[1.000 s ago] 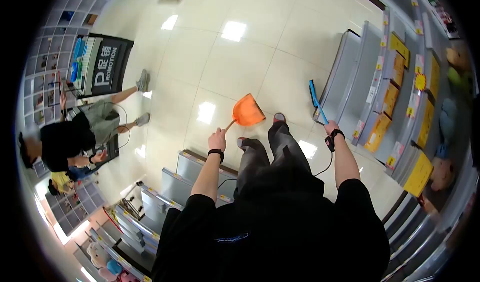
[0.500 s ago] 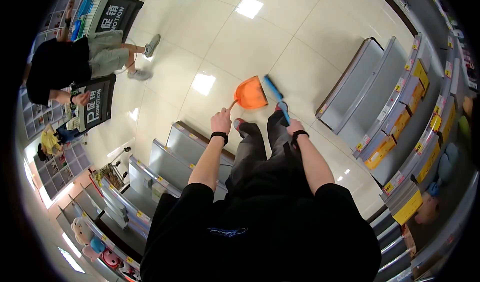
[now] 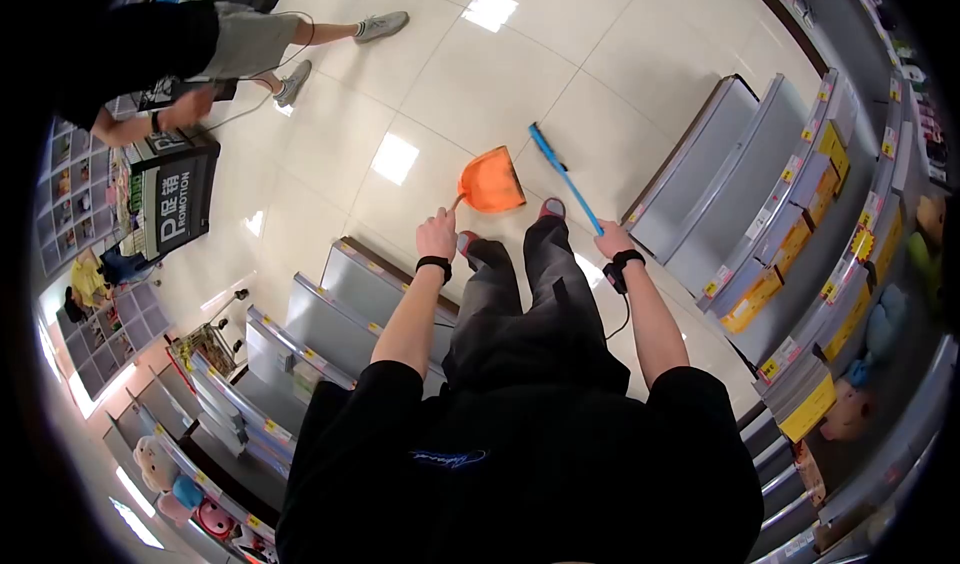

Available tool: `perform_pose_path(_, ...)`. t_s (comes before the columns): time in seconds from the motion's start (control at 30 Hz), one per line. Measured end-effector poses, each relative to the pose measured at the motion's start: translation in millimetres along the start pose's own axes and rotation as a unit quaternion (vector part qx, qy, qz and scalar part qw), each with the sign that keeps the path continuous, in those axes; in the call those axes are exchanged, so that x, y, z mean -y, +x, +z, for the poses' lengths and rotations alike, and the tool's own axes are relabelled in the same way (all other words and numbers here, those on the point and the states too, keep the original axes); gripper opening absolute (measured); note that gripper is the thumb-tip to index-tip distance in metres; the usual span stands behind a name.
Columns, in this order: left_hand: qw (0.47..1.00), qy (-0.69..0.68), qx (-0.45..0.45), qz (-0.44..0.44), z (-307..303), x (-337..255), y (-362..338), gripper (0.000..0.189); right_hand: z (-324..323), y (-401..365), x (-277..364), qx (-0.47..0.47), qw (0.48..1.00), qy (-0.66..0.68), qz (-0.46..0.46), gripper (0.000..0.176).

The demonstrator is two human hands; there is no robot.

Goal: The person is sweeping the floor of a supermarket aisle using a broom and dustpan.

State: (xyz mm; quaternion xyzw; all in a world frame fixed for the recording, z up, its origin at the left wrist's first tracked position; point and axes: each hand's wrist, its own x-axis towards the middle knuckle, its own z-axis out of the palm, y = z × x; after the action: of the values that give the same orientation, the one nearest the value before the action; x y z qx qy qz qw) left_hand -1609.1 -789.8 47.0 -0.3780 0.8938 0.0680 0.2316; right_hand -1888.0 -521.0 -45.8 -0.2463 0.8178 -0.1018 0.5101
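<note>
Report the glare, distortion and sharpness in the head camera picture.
Head view: strong fisheye bows the store shelves along the right, with a black ring round the image; head view: ceiling lights glare as bright patches on the glossy floor tiles; head view: the orange dustpan in the left hand and the blue broom in the right hand look sharp, the rim softer.

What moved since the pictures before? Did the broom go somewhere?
Yes. The right hand swung the blue broom in beside the orange dustpan, then back out a little to the right, so a gap shows between them now. The other person went further up the view. Nothing was picked up or dropped: the left hand still holds the dustpan, and the right still grips the broom.
</note>
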Motion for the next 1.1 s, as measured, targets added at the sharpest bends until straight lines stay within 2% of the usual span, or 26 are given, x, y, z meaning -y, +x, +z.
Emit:
perform_pose_path(0.13,1.000,-0.003,-0.006,-0.003,-0.6,-2.4,2.1,0.013,-18.9,4.7,20.3,-0.037,0.998,-0.027,0.031,0.034)
perform_pose_path(0.23,1.000,-0.008,-0.012,-0.009,-3.8,-3.2,0.2,0.011,21.5,31.4,24.6,-0.024,0.998,-0.034,0.050,0.030)
perform_pose_path(0.3,1.000,-0.009,-0.013,-0.015,2.5,-0.8,0.7,0.011,39.0,24.8,49.1,0.019,0.996,-0.080,0.035,0.029)
perform_pose_path(0.37,1.000,-0.008,-0.011,-0.016,3.1,1.3,-1.1,0.011,68.7,36.1,47.3,0.097,0.990,-0.104,-0.003,0.033)
perform_pose_path(0.5,1.000,-0.010,-0.010,-0.018,5.5,4.6,0.1,0.013,60.3,15.0,57.2,0.128,0.991,-0.039,-0.024,0.044)
perform_pose_path(0.57,1.000,-0.019,-0.010,-0.019,5.0,7.9,-3.6,0.012,62.2,10.0,34.5,0.093,0.993,-0.029,-0.064,0.044)
perform_pose_path(0.6,0.999,-0.026,-0.010,-0.020,2.1,8.6,-6.5,0.011,61.1,9.1,19.3,0.105,0.993,-0.016,-0.058,0.044)
perform_pose_path(0.67,0.999,-0.026,0.011,-0.024,0.0,12.6,-7.6,0.012,30.9,-15.2,15.5,0.104,0.993,-0.009,-0.057,0.043)
perform_pose_path(0.7,1.000,-0.009,0.024,-0.016,2.9,17.0,-7.8,0.015,21.6,-19.7,2.7,0.090,0.992,-0.015,-0.088,0.045)
perform_pose_path(0.77,0.997,0.007,0.065,-0.030,3.5,21.4,-7.1,0.017,-3.3,-39.1,-11.3,0.075,0.997,0.023,-0.025,0.046)
perform_pose_path(0.9,0.985,-0.004,0.127,-0.118,5.2,25.7,-12.9,0.017,-47.6,-61.3,-39.7,0.047,0.997,0.037,0.039,0.044)
perform_pose_path(0.97,0.971,-0.022,0.172,-0.166,15.7,32.7,-18.2,0.020,-37.7,-45.6,-80.8,0.000,0.998,0.037,0.053,0.040)
perform_pose_path(1.0,0.967,-0.035,0.188,-0.170,6.5,30.0,-26.7,0.022,-38.8,-42.4,-93.4,0.009,0.997,0.015,0.073,0.038)
perform_pose_path(1.03,0.968,-0.042,0.177,-0.173,2.2,28.9,-33.8,0.022,-42.1,-39.7,-99.0,0.016,0.996,-0.010,0.092,0.036)
perform_pose_path(1.07,0.969,-0.049,0.165,-0.179,0.3,31.1,-41.0,0.021,-58.0,-61.8,-79.4,0.014,0.995,0.023,0.096,0.033)
perform_pose_path(1.1,0.969,-0.056,0.155,-0.186,0.1,32.8,-50.6,0.020,-50.7,-49.9,-98.6,0.006,0.997,-0.012,0.075,0.030)
